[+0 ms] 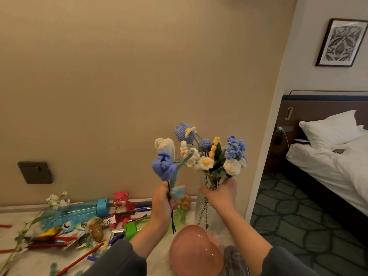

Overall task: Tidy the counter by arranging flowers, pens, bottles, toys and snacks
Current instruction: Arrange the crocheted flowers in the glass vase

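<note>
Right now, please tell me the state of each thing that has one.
glass vase: upright, full of crochet flowers
right hand: grips the glass vase
left hand: grips crochet tulips, outside the vase
blue bottle: lying on its side, capped

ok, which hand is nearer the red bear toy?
Left. The left hand, gripping flower stems, is right of the red bear toy; the right hand holds the vase farther right.

blue tulip [163,167], red bear [121,204], pink bowl [194,251]
</note>
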Demonstrator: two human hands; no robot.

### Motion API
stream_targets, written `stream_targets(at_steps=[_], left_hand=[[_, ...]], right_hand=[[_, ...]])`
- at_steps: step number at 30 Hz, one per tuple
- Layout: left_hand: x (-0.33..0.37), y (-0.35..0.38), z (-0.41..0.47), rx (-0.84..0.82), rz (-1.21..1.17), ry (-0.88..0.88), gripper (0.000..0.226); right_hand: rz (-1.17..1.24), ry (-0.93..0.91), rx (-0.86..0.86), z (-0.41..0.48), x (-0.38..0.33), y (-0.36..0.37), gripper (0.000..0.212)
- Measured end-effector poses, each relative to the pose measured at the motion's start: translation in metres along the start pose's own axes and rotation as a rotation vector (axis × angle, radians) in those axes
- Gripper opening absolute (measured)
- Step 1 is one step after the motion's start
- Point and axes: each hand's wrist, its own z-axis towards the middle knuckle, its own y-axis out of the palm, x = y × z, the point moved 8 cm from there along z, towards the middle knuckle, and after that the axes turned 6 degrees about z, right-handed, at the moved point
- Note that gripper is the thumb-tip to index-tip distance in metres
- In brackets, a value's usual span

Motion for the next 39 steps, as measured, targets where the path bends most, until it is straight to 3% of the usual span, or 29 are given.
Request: stream_targets(at_steps=[2,5,7,9,15,20,24,29,39], left_hand=[[0.004,0.0,-0.007,0.016,0.037,0.027,0.032],[0.012,0.007,-0.02,-0.013,0.105,0.083,0.032],[0.015,0.013,-0.029,-0.042,0.126,0.103,0.031],[0.015,0.019,-0.035,-0.055,0.143,0.118,0.028],[0.012,0.031,-0.053,-0.088,0.172,0.172,0.019],[0.005,0.049,-0.067,-0.097,0.138,0.16,0.014],[0.01,0.05,-0.072,-0.01,0.138,0.197,0.014],[0.027,0.038,-0.053,0.14,0.164,0.22,0.012],[0.099,0.05,-0.031,0.2,-0.042,0.423,0.023]], right_hand=[[0.078,0.012,0.043,-0.018,0.002,-0.004,0.1],[0.33,0.016,0.068,-0.054,-0.005,-0.014,0.056],[0.447,-0.032,-0.074,-0.072,-0.022,-0.009,0.03],[0.489,-0.095,-0.189,-0.085,-0.037,-0.007,0.019],[0.613,-0.133,-0.325,-0.111,-0.064,-0.026,0.021],[0.545,-0.121,-0.208,-0.111,-0.056,-0.045,0.018],[0.485,-0.137,-0.078,-0.104,-0.052,-0.076,0.014],[0.471,-0.28,0.13,-0.085,-0.075,-0.123,0.018],[0.484,-0.524,0.232,-0.063,-0.148,-0.146,0.013]])
